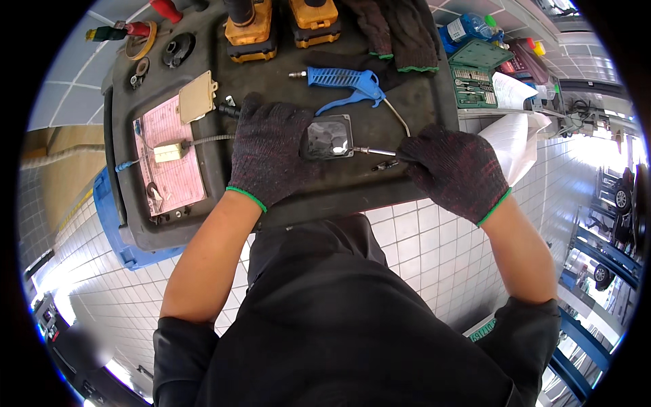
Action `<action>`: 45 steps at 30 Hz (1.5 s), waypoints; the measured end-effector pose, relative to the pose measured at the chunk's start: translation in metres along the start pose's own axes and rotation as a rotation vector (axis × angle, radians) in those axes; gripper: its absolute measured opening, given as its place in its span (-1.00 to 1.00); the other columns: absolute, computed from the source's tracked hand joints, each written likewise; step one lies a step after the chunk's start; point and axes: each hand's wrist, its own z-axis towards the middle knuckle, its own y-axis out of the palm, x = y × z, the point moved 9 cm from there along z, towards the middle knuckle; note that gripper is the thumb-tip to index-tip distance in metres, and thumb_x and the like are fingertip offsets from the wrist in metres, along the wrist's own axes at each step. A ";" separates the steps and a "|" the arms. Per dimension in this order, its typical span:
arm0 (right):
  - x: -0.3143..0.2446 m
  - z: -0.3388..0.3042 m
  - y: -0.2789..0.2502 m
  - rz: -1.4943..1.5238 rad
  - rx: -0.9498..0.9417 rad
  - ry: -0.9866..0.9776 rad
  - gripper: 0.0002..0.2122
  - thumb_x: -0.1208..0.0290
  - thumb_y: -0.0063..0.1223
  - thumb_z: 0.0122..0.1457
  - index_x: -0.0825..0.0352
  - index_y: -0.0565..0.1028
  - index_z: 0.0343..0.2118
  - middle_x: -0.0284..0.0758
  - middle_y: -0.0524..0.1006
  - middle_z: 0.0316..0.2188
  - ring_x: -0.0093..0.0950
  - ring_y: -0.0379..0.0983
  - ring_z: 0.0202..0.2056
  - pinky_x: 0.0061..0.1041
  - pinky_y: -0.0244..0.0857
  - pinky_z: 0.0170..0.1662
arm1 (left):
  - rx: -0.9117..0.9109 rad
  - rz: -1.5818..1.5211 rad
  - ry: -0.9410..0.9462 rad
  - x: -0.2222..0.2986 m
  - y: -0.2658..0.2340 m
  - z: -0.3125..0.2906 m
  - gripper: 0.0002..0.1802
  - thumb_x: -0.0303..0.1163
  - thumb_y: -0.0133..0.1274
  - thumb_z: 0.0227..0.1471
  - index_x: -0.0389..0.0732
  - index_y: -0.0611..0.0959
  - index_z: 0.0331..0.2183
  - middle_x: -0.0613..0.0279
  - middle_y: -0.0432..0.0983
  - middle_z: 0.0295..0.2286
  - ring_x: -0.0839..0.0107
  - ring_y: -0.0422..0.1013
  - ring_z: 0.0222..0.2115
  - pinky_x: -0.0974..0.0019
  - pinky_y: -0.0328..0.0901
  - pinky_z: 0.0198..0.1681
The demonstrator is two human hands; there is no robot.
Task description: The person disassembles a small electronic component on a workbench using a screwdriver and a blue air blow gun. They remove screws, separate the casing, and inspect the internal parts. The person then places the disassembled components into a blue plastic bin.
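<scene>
My left hand point(271, 149), in a dark knit glove with a green cuff, is closed around the left side of a small square metal-rimmed module point(330, 138). The module's upper face is glossy and see-through. From the right, my gloved right hand point(454, 166) grips a screwdriver point(380, 151), its handle mostly hidden in the fingers. The tip meets the module's right edge. A small dark metal piece point(385, 165) lies just below the shaft. Behind the module rests a blue air blow gun point(352, 81) with a thin bent nozzle.
On the black cart top point(285, 211), a beige metal plate point(197, 97) and a cabled connector point(169, 151) lie over pink paper point(180, 190). Yellow-and-black power tools point(249, 30) and spare gloves point(400, 37) are at the back. A green socket set point(473, 78) sits right.
</scene>
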 end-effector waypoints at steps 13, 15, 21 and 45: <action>0.039 -0.014 0.057 0.534 -0.138 0.390 -0.74 0.24 0.21 0.26 0.28 0.67 -0.11 -0.06 0.67 -0.22 -0.02 0.61 -0.15 -0.15 0.50 -0.06 | 0.071 -0.059 0.018 -0.004 -0.003 -0.002 -0.20 -0.08 0.52 -0.44 -0.11 0.68 -0.05 0.06 0.57 -0.09 0.03 0.47 0.02 -0.16 0.14 0.35; 0.026 -0.013 0.065 0.573 -0.109 0.464 -0.75 0.24 0.21 0.26 0.29 0.66 -0.12 -0.03 0.65 -0.23 0.02 0.60 -0.19 -0.13 0.49 -0.11 | 0.102 -0.096 0.047 -0.004 -0.003 -0.002 -0.21 -0.08 0.52 -0.44 -0.10 0.68 -0.06 0.06 0.57 -0.08 0.01 0.46 0.02 -0.14 0.14 0.36; 0.009 -0.003 0.042 0.452 -0.090 0.347 -0.75 0.27 0.21 0.26 0.29 0.66 -0.10 -0.08 0.67 -0.26 -0.04 0.62 -0.20 -0.16 0.49 -0.12 | 0.091 -0.075 0.030 -0.010 -0.003 -0.003 -0.18 -0.07 0.52 -0.44 -0.10 0.69 -0.03 0.06 0.56 -0.06 0.00 0.45 0.04 -0.13 0.11 0.38; -0.014 0.014 0.013 0.115 -0.224 0.210 -0.75 0.36 0.19 0.22 0.19 0.66 -0.05 -0.15 0.69 -0.24 -0.09 0.63 -0.22 -0.12 0.52 -0.14 | 0.078 -0.099 0.017 -0.009 -0.005 -0.006 -0.16 -0.06 0.53 -0.40 -0.13 0.65 0.00 0.07 0.56 -0.08 0.03 0.45 0.03 -0.16 0.10 0.38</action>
